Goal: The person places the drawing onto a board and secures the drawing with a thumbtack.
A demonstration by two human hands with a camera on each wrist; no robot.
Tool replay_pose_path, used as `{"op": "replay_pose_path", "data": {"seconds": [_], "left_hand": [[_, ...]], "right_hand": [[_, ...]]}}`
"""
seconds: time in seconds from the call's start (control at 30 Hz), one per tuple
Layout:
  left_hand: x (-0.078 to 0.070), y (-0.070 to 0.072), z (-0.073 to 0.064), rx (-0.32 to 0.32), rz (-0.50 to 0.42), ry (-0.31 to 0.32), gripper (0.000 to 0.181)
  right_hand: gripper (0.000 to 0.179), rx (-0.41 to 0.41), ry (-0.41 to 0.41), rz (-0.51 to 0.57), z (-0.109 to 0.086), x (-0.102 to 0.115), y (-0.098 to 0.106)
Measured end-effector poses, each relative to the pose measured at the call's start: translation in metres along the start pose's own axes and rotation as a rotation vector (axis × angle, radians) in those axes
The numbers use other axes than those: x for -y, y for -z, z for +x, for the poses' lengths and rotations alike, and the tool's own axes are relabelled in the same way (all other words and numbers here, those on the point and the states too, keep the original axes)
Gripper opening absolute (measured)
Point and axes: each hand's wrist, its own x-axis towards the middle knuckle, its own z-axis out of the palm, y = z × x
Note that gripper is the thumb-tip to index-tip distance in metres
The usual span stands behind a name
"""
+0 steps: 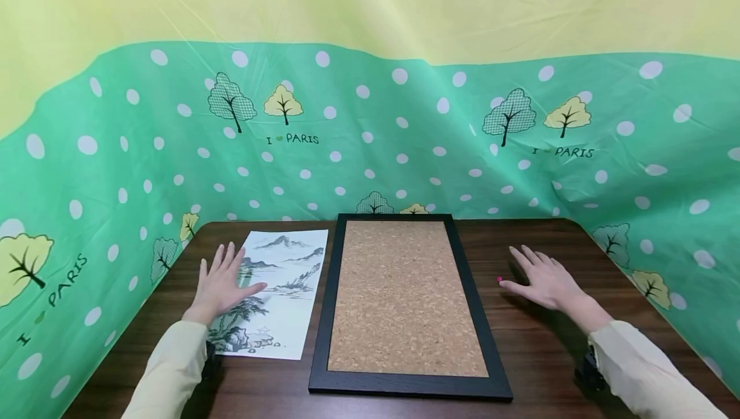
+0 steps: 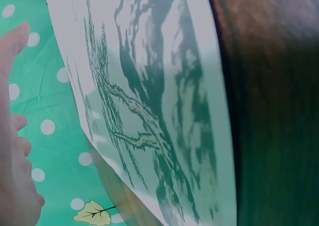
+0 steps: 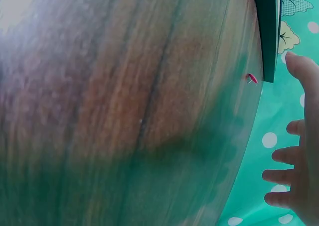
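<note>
Both hands hold nothing. The left hand (image 1: 220,283) has its fingers extended and spread and is positioned over the left side of a sheet of paper (image 1: 283,303) printed with an ink landscape; the left wrist view shows no grip on the sheet. The right hand (image 1: 546,281) likewise has straight, parted fingers and is raised above the right side of the table (image 1: 537,358), its shadow falling on the wood.

The paper lies flat on the left, printed side up. A cork board (image 1: 405,297) in a black frame (image 1: 324,322) lies in the middle, to the right of the paper and apart from it, with bare cork showing. A red pin (image 3: 253,78) lies on the table between the board and the right hand, near the thumb; its short metal point is visible. A printed cloth (image 1: 370,138) hangs at the far side.

In this inspector's judgement, the work stands at a ready stage, with handling not yet begun. The next move appears to call for a light hold on the paper's edge, or a careful fingertip pinch on the pin's head, clear of its point.
</note>
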Motion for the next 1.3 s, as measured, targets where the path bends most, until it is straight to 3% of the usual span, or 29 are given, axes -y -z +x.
{"op": "replay_pose_path", "data": {"seconds": [0.53, 0.87, 1.1, 1.3], "left_hand": [[0.005, 0.005, -0.001, -0.002, -0.027, 0.015, 0.096], [0.013, 0.005, -0.006, 0.092, -0.152, 0.157, 0.101], [0.014, 0.007, -0.006, 0.191, -0.17, 0.237, 0.102], [0.014, 0.007, -0.005, 0.217, -0.159, 0.279, 0.096]], "right_hand": [[0.082, -0.014, -0.016, 0.169, 0.002, 0.009, 0.003], [0.073, -0.015, -0.049, 0.298, 0.004, 0.015, -0.003], [0.049, -0.029, -0.097, 0.473, 0.007, 0.012, -0.01], [0.03, -0.046, -0.141, 0.542, 0.008, 0.016, -0.013]]}}
